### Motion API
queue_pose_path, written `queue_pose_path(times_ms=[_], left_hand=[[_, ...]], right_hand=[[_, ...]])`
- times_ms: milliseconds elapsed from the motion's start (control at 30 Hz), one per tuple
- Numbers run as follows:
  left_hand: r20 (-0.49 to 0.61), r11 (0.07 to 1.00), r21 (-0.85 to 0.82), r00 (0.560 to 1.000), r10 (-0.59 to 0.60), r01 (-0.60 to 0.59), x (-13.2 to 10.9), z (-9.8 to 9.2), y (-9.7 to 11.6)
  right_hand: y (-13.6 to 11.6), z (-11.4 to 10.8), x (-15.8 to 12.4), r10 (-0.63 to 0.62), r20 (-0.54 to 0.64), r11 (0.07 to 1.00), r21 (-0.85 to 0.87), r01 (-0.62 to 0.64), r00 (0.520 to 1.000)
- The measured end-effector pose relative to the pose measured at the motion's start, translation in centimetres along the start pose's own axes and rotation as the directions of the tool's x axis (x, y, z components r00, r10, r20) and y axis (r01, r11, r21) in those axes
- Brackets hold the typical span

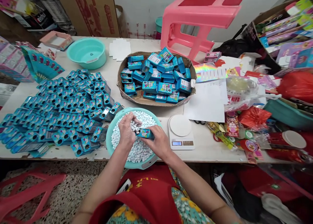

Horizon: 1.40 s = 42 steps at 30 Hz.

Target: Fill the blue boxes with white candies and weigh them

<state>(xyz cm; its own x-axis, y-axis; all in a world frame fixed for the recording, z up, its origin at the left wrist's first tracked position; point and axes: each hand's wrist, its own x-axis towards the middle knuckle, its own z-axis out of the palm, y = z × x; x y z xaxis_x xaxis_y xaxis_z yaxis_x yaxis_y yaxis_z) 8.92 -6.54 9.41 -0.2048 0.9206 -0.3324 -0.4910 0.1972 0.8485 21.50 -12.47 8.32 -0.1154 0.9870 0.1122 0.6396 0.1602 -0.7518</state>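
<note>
A teal basin [110, 133] full of small white candy pellets [140, 149] sits at the table's front edge. My left hand [127, 131] is cupped over it, closed on a handful of pellets at the mouth of a small blue box [146, 133]. My right hand [158, 142] grips that box from the right, holding it level above the pellets. To the left lie several open blue boxes [66, 116] in rows. Behind the basin, a cardboard tray [156, 102] holds a heap of closed blue boxes [156, 77].
A small white scale [181, 131] stands right of the basin. An empty teal bowl [86, 53] and an upturned pink stool [198, 19] are at the back. Paper sheets [207, 100], wrappers and red bags [295, 84] crowd the right side.
</note>
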Motion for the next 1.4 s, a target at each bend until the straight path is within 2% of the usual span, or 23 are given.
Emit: queue_pose_path(times_ms=[167, 300, 467, 700, 933, 1000, 1067, 1133, 1167, 1233, 1300, 1400], left_hand=[[-0.023, 0.999, 0.008, 0.999, 0.038, -0.037, 0.0, 0.2, 0.4], [0.000, 0.999, 0.033, 0.999, 0.040, -0.040, -0.1, 0.0, 0.7], [-0.042, 0.995, 0.014, 0.994, 0.103, -0.102, -0.2, 0.0, 0.9], [0.001, 0.996, 0.018, 0.996, 0.088, -0.088, -0.4, -0.1, 1.3], [0.127, 0.999, -0.014, 0.991, 0.051, -0.050, -1.3, -0.2, 1.7], [0.108, 0.995, -0.033, 0.989, 0.100, -0.097, -0.6, -0.7, 1.9], [0.043, 0.979, 0.047, 0.980, 0.194, -0.196, 1.1, -1.6, 1.4], [0.061, 0.901, 0.310, 0.952, 0.300, -0.304, 3.4, -2.8, 0.0], [0.128, 0.808, 0.475, 0.936, 0.327, -0.347, 4.5, -3.5, -0.9], [0.308, 0.536, 0.730, 0.904, 0.297, -0.425, 6.1, -4.6, -3.1], [0.430, 0.286, 0.833, 0.879, 0.205, -0.474, 6.4, -5.3, -5.1], [0.489, 0.040, 0.868, 0.866, 0.103, -0.495, 4.8, -5.9, -6.8]], right_hand=[[0.0, -0.1, 0.5, -0.006, 0.001, 0.999, 0.033, 0.006, 1.000], [-0.3, -0.2, 0.7, -0.004, -0.026, 0.998, 0.056, 0.005, 1.000], [-0.8, -0.2, 0.9, -0.017, -0.014, 0.998, 0.063, 0.018, 1.000], [-0.8, -0.1, 0.9, -0.007, -0.031, 0.996, 0.090, 0.010, 1.000], [-0.5, -0.1, 0.8, 0.010, -0.055, 0.991, 0.131, -0.003, 0.998], [-0.3, -0.5, 0.5, 0.015, -0.071, 0.981, 0.194, -0.001, 0.997], [0.0, -1.2, 0.1, 0.033, -0.092, 0.962, 0.273, -0.007, 0.995], [0.5, -2.0, -0.5, 0.066, -0.120, 0.945, 0.325, -0.024, 0.991], [0.8, -2.4, -0.8, 0.085, -0.132, 0.942, 0.333, -0.036, 0.988], [1.4, -2.8, -1.2, 0.111, -0.146, 0.945, 0.323, -0.059, 0.983], [2.1, -3.0, -1.4, 0.127, -0.145, 0.949, 0.305, -0.078, 0.981], [2.8, -2.9, -1.6, 0.151, -0.135, 0.952, 0.288, -0.107, 0.979]])
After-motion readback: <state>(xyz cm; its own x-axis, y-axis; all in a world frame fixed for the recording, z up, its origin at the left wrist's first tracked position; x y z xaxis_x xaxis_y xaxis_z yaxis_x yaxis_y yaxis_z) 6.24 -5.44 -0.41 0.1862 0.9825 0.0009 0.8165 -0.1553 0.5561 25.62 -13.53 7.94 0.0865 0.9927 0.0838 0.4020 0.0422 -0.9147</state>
